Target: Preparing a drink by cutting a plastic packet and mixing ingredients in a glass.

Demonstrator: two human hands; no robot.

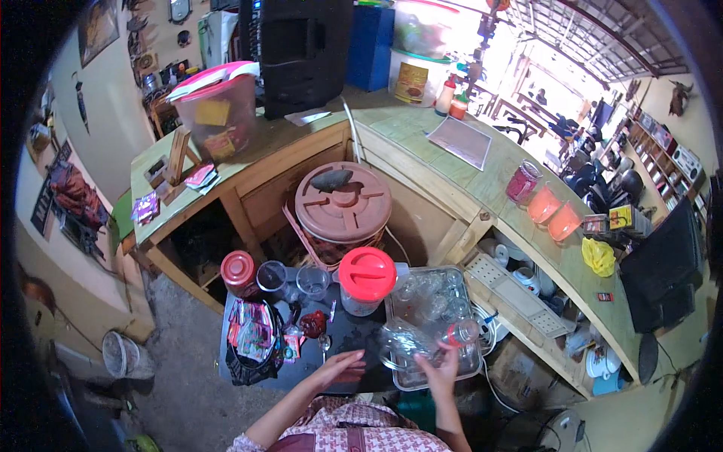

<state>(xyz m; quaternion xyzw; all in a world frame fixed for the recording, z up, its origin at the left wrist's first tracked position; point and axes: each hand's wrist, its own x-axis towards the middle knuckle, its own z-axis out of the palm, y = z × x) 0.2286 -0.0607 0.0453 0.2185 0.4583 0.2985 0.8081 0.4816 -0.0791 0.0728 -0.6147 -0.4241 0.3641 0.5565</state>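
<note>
My left hand (pixel 343 367) is held over the front of the dark table (pixel 316 379), fingers extended, with nothing in it. My right hand (pixel 440 370) reaches over a clear rectangular tray (pixel 474 367), thumb and fingers spread. Its thumb meets blurred clear glassware (pixel 404 342), and its fingertips are beside a clear jar (pixel 464 332) with a red band; whether it grips either is unclear. Several clear glasses (pixel 432 299) lie in the tray. A pitcher with a red lid (pixel 368 272) stands behind. Left of it are a spoon (pixel 324 343) and a knotted bag of dark red contents (pixel 313 324).
Clear plastic pitchers (pixel 312 282), a red-lidded jar (pixel 238 271) and a black bag of sachets (pixel 251 333) occupy the table's left. Behind stands a covered brown bin (pixel 343 206) with a stone on top. A wooden counter (pixel 406 127) curves around, bearing orange cups (pixel 544 203).
</note>
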